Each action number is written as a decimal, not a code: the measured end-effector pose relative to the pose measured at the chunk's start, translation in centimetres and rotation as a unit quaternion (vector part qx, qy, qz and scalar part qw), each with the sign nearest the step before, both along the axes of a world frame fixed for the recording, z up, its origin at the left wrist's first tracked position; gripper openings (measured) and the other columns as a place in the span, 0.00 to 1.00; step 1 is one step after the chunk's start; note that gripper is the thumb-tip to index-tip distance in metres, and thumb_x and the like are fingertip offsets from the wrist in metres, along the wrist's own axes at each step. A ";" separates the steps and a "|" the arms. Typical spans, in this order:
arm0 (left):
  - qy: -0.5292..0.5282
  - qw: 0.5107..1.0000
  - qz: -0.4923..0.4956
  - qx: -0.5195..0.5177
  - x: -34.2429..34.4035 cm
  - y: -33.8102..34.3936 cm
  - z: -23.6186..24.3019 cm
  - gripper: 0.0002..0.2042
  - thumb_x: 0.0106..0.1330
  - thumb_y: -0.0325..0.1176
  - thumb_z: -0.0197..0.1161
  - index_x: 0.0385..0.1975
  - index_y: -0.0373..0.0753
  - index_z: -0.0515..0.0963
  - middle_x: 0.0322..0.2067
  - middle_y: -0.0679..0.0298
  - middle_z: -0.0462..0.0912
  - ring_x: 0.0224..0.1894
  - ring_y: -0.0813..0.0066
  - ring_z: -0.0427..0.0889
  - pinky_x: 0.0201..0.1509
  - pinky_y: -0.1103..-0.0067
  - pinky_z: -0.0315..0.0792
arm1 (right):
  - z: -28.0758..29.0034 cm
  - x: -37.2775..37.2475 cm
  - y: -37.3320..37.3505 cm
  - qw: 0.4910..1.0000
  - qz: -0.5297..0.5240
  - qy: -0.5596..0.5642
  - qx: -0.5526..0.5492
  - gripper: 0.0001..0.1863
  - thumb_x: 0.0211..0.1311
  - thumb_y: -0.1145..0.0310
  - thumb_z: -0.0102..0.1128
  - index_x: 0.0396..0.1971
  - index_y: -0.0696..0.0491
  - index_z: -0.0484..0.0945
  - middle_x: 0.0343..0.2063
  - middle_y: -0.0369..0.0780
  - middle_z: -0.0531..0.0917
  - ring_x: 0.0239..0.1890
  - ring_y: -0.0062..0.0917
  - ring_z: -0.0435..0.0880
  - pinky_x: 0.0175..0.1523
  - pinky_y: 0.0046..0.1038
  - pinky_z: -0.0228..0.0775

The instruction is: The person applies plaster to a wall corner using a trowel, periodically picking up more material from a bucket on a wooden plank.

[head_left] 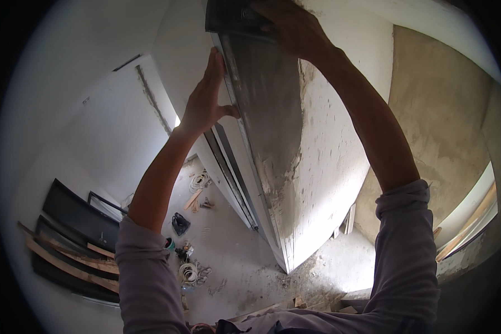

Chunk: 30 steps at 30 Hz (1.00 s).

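Note:
My right hand (298, 33) is on a dark, flat plastering tool (228, 16) at the top of the frame, its fingers partly hidden against it. Below the tool, dark grey, smeared plaster (267, 100) runs down the pale wall column (331, 139) beside a long straight metal strip (252, 167) along the corner. My left hand (206, 100) lies against this strip with straight fingers and the thumb spread out.
Dark panels (69, 209) with timber planks (75, 273) lean at the lower left. Coiled cables (188, 273), a black bag (181, 222) and wood scraps lie on the floor (234, 256) far below. A plastered wall (434, 111) and leaning boards (465, 222) are on the right.

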<state>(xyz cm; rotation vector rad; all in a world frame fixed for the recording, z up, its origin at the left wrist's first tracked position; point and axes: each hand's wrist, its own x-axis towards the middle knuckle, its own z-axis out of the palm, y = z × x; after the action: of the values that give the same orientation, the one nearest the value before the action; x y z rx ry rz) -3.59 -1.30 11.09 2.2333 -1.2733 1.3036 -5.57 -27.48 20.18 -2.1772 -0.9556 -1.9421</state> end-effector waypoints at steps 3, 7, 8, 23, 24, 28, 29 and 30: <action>0.036 0.998 0.038 0.024 -0.8 0.9 0.1 0.70 0.33 0.37 0.83 0.76 0.42 0.35 0.77 0.49 0.39 0.76 0.51 0.51 0.74 0.63 0.64 | -6.3 -2.2 1.9 0.973 -0.023 0.225 0.038 0.34 0.54 0.79 0.60 0.64 0.41 0.71 0.59 0.41 0.79 0.60 0.39 0.77 0.63 0.40 0.72; 0.054 0.998 -0.006 0.011 -0.1 1.6 0.4 0.70 0.37 0.35 0.83 0.76 0.39 0.32 0.78 0.54 0.32 0.79 0.59 0.38 0.80 0.68 0.46 | -24.8 -1.9 -1.1 0.961 -0.016 0.272 -0.041 0.28 0.58 0.78 0.59 0.61 0.48 0.75 0.57 0.41 0.79 0.60 0.37 0.78 0.64 0.41 0.72; 0.069 0.997 0.013 0.013 -0.5 1.5 0.8 0.70 0.38 0.34 0.83 0.76 0.39 0.30 0.78 0.53 0.32 0.79 0.59 0.38 0.80 0.68 0.46 | -25.9 -2.9 -2.4 0.962 0.006 0.271 -0.032 0.28 0.58 0.77 0.59 0.61 0.49 0.74 0.57 0.42 0.79 0.59 0.37 0.78 0.63 0.41 0.72; 0.029 0.999 0.035 -0.001 -0.5 0.6 0.1 0.69 0.35 0.40 0.83 0.76 0.41 0.35 0.77 0.50 0.40 0.74 0.49 0.55 0.75 0.62 0.62 | 2.4 0.8 -2.3 0.998 -0.010 -0.045 -0.031 0.32 0.56 0.77 0.62 0.62 0.37 0.74 0.49 0.37 0.82 0.52 0.35 0.82 0.55 0.36 0.77; 0.029 0.999 0.033 -0.002 -0.4 0.5 0.1 0.69 0.35 0.39 0.83 0.76 0.41 0.36 0.77 0.50 0.40 0.74 0.49 0.55 0.75 0.62 0.62 | 2.3 0.8 -2.2 1.000 0.000 -0.015 -0.026 0.31 0.58 0.77 0.62 0.62 0.37 0.74 0.51 0.38 0.81 0.54 0.35 0.81 0.56 0.36 0.77; 0.063 0.997 0.035 0.004 -0.6 0.5 0.1 0.69 0.36 0.39 0.82 0.76 0.41 0.35 0.77 0.50 0.38 0.76 0.50 0.51 0.76 0.63 0.58 | -2.7 0.9 -2.4 0.994 -0.045 0.006 -0.096 0.29 0.59 0.75 0.62 0.61 0.38 0.75 0.58 0.38 0.78 0.58 0.34 0.79 0.58 0.34 0.77; 0.076 0.996 0.047 0.011 -0.7 1.1 0.4 0.70 0.37 0.40 0.82 0.76 0.42 0.32 0.77 0.51 0.36 0.77 0.52 0.46 0.78 0.64 0.55 | -5.4 -0.1 -1.3 0.993 -0.016 0.063 -0.103 0.30 0.53 0.78 0.61 0.57 0.37 0.78 0.54 0.36 0.79 0.62 0.34 0.75 0.57 0.35 0.77; 0.089 0.994 0.053 0.017 -0.8 1.3 0.6 0.71 0.37 0.40 0.82 0.76 0.43 0.29 0.77 0.51 0.34 0.78 0.53 0.42 0.79 0.64 0.52 | -8.7 0.1 -1.2 0.982 -0.067 0.121 -0.128 0.29 0.54 0.79 0.59 0.56 0.37 0.79 0.54 0.38 0.79 0.61 0.37 0.76 0.57 0.38 0.77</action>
<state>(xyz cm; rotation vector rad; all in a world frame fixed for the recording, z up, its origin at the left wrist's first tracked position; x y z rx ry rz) -4.43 0.03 11.67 2.4088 -1.1350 1.0956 -5.42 -28.66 11.49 -2.6089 -1.0941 -1.6269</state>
